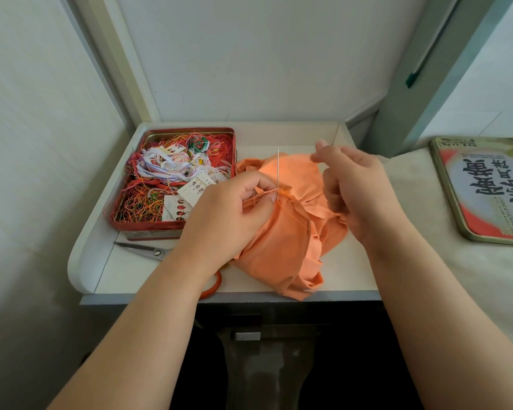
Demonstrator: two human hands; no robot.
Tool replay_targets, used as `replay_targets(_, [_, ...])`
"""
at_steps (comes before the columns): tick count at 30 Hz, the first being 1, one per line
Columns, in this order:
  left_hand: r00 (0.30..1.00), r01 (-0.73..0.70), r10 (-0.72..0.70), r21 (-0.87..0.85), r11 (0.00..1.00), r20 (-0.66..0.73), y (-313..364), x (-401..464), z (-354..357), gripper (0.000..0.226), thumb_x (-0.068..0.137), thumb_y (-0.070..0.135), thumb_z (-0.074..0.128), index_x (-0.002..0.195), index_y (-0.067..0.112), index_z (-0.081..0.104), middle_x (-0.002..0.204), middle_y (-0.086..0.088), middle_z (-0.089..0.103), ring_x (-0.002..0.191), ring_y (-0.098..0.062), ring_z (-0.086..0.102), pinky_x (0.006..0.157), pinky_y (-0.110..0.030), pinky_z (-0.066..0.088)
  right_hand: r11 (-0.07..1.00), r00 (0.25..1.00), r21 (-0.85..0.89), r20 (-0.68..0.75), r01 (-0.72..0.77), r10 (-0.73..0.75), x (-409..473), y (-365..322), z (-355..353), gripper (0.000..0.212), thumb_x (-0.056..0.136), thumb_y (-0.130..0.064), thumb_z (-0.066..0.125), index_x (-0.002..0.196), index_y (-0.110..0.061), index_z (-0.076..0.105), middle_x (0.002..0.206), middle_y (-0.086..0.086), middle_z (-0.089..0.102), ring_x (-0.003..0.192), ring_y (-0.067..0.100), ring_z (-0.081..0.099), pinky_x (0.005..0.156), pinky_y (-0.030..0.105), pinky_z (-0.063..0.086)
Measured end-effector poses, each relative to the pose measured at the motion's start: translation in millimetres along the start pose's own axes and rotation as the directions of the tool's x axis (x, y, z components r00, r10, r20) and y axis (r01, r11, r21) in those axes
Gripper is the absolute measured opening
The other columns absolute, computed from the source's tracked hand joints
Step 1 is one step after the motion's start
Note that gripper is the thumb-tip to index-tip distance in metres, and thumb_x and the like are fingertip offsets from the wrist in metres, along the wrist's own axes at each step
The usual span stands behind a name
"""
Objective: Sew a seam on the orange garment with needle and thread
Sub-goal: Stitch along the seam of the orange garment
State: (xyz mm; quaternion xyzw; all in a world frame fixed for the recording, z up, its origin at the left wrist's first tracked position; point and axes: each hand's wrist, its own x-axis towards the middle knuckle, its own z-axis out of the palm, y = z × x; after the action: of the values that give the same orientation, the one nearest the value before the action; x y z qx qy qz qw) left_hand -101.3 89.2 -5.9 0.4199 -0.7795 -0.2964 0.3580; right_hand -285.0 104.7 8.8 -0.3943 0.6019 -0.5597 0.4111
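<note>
Garment [282, 241]: orange cloth, bunched mid-table toward the near edge; looks light, soft and limp, likely to slump and shift unless pinned, so best held close beside the seam, where the folded edge gives some body. Left hand [234, 211]: grips the bunched cloth at the seam, fingers curled round the fold, thumb just beside the needle. Right hand [353, 184]: raised right of the seam, fingers loosely curled and apparently pinching something fine; whether it holds thread cannot be told. Table [89, 270]: white, raised rim. Tin [172, 179]: red, far left, open, packed with tangled coloured threads and needle cards; near the left hand, a snag risk for a trailing strand. Lid [483, 187]: printed, far right on a pale cloth, well apart. Scissors [148, 250]: near the tin's near side, partly under the left forearm. Needle [278, 170]: thin, stiff, sharp, upright in the seam; take by the exposed shaft. Thread [293, 216]: orange, fine, runs along the seam.
</note>
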Motion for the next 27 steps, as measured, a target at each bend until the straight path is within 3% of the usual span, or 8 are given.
replay_targets(6, [0.999,-0.034,0.034,0.046,0.998,0.011,-1,-1,3,0.007,0.088,0.031,0.060,0.094,0.032,0.064,0.088,0.016,0.072,0.087,-0.003,0.067,0.080,-0.037,0.052,0.994,0.943,-0.085,0.319,-0.071,0.095,-6,-1,7,0.030,0.091,-0.040,0.060,0.093,-0.014,0.074,0.044,-0.002,0.027,0.040,0.011,0.020,0.041,0.020,0.018])
replay_targets(9, [0.999,-0.018,0.016,0.050,0.999,0.038,-1,-1,4,0.008,0.087,0.035,0.059,0.095,0.036,0.061,0.089,0.016,0.071,0.086,-0.006,0.067,0.079,-0.039,0.052,0.995,0.946,-0.081,0.315,-0.057,0.079,-7,0,10,0.020,0.091,-0.027,0.063,0.088,-0.010,0.075,0.045,0.000,0.027,0.040,0.012,0.020,0.042,0.022,0.017])
replay_targets(13, [0.996,0.009,-0.003,-0.069,0.998,0.085,2,-1,2,0.011,0.091,0.021,0.064,0.087,0.031,0.066,0.082,0.012,0.070,0.068,0.010,0.060,0.066,-0.011,0.042,0.999,0.964,-0.017,0.261,-0.045,0.047,-5,2,12,0.020,0.093,-0.023,0.061,0.081,-0.016,0.075,0.045,-0.002,0.026,0.040,0.011,0.020,0.039,0.018,0.021])
replay_targets(15, [0.993,0.038,-0.024,-0.115,0.993,0.116,2,0,1,0.012,0.091,0.018,0.065,0.086,0.029,0.068,0.079,0.014,0.070,0.069,0.010,0.060,0.068,-0.007,0.039,0.999,0.975,0.018,0.222,-0.027,0.022,-4,3,12,0.022,0.093,-0.022,0.060,0.077,-0.017,0.075,0.047,-0.001,0.026,0.041,0.012,0.019,0.040,0.018,0.020])
replay_targets(20, [0.976,0.149,-0.108,-0.214,0.965,0.191,-1,4,-1,0.005,0.091,0.023,0.065,0.090,0.024,0.070,0.086,0.011,0.073,0.086,-0.003,0.067,0.087,-0.024,0.050,0.997,0.985,0.071,0.170,-0.030,0.017,-4,2,13,0.023,0.095,-0.024,0.058,0.080,-0.015,0.073,0.050,-0.003,0.030,0.044,0.011,0.022,0.042,0.022,0.020])
replay_targets(23, [0.970,0.182,-0.128,-0.266,0.947,0.207,1,3,-2,0.010,0.088,0.034,0.066,0.088,0.026,0.072,0.085,-0.001,0.074,0.086,-0.032,0.067,0.082,-0.046,0.052,0.993,0.980,0.104,0.196,-0.052,0.031,-5,0,13,0.023,0.096,-0.026,0.057,0.085,-0.013,0.072,0.052,-0.004,0.031,0.045,0.011,0.022,0.042,0.022,0.020])
replay_targets(25, [0.972,0.193,-0.146,-0.271,0.943,0.185,2,3,0,0.011,0.087,0.037,0.066,0.087,0.028,0.072,0.084,-0.008,0.073,0.077,-0.036,0.066,0.070,-0.041,0.053,0.990,0.977,0.124,0.210,-0.060,0.033,-7,-1,14,0.023,0.097,-0.026,0.056,0.087,-0.012,0.071,0.053,-0.002,0.031,0.046,0.011,0.023,0.042,0.022,0.020])
replay_targets(27, [0.975,0.209,-0.180,-0.271,0.940,0.128,1,4,3,0.011,0.089,0.036,0.065,0.081,0.030,0.071,0.081,-0.011,0.071,0.060,-0.021,0.062,0.059,-0.027,0.047,0.987,0.975,0.146,0.222,-0.063,0.029,-7,-1,14,0.024,0.097,-0.025,0.054,0.089,-0.011,0.071,0.053,-0.002,0.030,0.046,0.011,0.021,0.042,0.022,0.019])
